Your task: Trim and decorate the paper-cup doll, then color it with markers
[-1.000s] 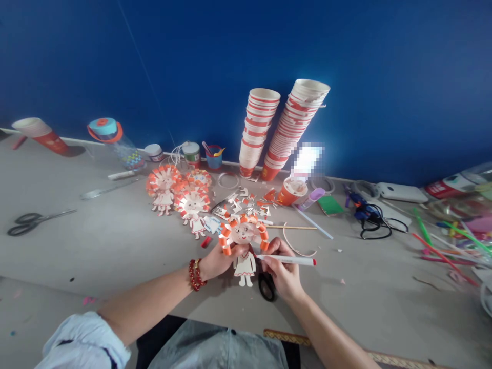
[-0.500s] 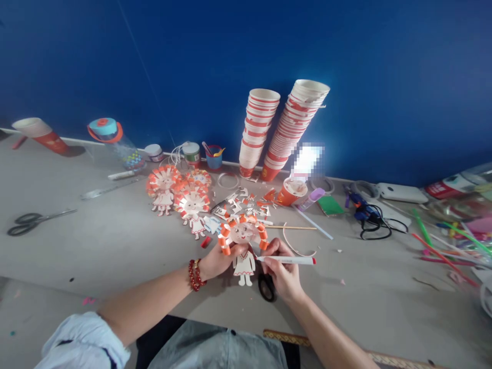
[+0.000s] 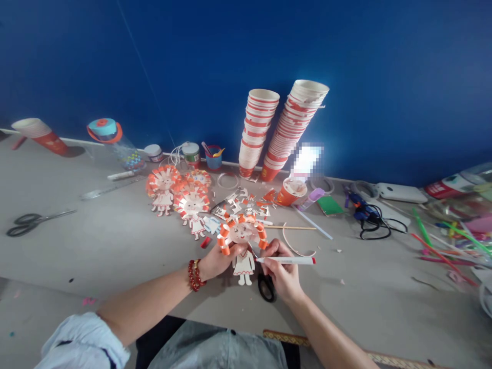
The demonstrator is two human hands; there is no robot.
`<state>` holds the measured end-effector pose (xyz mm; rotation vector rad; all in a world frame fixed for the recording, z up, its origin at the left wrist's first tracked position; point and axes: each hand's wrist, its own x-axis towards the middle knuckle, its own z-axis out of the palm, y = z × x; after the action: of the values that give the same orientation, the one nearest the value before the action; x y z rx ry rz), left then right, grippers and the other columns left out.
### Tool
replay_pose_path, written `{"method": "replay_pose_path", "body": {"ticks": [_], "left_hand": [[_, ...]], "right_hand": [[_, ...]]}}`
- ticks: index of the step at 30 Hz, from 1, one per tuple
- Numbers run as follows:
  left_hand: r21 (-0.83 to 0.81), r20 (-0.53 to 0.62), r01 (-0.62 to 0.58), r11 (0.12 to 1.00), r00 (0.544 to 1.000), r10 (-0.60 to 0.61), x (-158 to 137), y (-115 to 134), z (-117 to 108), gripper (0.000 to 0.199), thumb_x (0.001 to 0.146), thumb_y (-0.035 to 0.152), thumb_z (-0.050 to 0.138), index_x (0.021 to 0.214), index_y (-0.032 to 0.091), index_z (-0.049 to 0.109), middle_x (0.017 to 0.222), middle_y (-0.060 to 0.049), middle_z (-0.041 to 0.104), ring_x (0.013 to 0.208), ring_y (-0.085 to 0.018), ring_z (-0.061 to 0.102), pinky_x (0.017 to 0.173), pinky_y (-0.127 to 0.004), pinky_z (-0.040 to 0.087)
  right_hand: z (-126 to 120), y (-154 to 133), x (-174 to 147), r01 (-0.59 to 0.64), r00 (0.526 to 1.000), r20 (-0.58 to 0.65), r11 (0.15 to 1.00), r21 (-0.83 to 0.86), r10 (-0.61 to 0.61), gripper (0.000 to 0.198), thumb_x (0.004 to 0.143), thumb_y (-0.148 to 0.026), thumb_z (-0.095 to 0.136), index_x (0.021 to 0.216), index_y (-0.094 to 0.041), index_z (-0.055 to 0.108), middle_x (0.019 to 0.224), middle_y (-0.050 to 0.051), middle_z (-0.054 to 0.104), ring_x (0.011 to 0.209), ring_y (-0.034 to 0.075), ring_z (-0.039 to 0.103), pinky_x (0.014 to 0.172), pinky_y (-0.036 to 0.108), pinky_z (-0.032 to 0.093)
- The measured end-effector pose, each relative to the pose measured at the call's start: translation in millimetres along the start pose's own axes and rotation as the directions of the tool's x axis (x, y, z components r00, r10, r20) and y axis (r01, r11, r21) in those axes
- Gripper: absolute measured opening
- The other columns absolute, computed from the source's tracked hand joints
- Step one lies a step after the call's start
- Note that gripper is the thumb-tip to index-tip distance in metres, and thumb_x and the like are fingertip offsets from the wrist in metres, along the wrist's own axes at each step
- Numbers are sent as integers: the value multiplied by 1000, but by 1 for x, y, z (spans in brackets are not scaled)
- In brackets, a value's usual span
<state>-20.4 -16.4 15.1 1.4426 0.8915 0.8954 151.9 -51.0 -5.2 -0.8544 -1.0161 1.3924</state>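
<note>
Nearest is the front edge of the table; the marker, if its grip loosens, could roll over it. Black scissors lie just beside the right hand, so a lowered wrist could knock them. This hand pinches the marker, with the tip at the arm of the paper doll; I cannot tell if it touches. The doll is between the hands, and the left hand pinches it at the neck. Since the paper looks thin, hard pressing could bend it, and a small slip could leave a stray line. To both sides the table gives wide room. Beyond the doll, room is narrow: other dolls and paper scraps lie close, and farther, tall cup stacks stand near the blue wall.
</note>
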Motion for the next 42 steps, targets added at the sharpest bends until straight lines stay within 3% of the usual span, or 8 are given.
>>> {"method": "replay_pose_path", "body": {"ticks": [11, 21, 26, 35, 42], "left_hand": [[-34, 23, -33, 999, 999, 34, -1, -18, -2, 26, 90, 33, 48, 104, 18, 64, 98, -7, 70, 87, -19, 63, 87, -33, 51], [-15, 44, -32, 999, 999, 32, 0, -9, -1, 32, 92, 35, 44, 114, 18, 61, 97, -7, 71, 103, -21, 61, 97, -37, 47], [-56, 27, -36, 998, 999, 38, 0, -2, 1, 31, 90, 31, 44, 112, 19, 62, 96, -7, 71, 98, -22, 63, 91, -36, 51], [13, -26, 28, 1000, 999, -28, 0, 0, 0, 25, 88, 27, 45, 99, 18, 64, 90, -7, 71, 91, -21, 63, 91, -34, 50], [5, -19, 55, 998, 998, -55, -2, -3, -1, 18, 86, 26, 45, 84, 18, 61, 79, -5, 68, 77, -19, 62, 77, -32, 54]], "right_hand": [[0, 1, 0, -20, 1000, -14, 999, -35, 20, 19, 80, -30, 66, 74, -21, 50, 51, -7, 53, 42, 6, 39, 42, 19, 25], [2, -2, 0, -44, 998, -40, 998, -46, 42, 19, 77, -30, 66, 73, -21, 49, 50, -7, 52, 41, 7, 40, 41, 20, 25], [2, -3, -1, -41, 998, -45, 998, -42, 39, 16, 73, -27, 65, 70, -21, 50, 51, -7, 50, 40, 7, 37, 41, 21, 24], [0, -1, -2, -25, 1000, -17, 1000, 3, 25, 12, 74, -22, 64, 71, -21, 52, 53, -6, 50, 41, 7, 39, 41, 21, 24], [-1, 0, -3, -27, 1000, 13, 999, -38, 27, 13, 75, -24, 63, 69, -21, 51, 50, -7, 49, 40, 7, 36, 42, 21, 23]]}}
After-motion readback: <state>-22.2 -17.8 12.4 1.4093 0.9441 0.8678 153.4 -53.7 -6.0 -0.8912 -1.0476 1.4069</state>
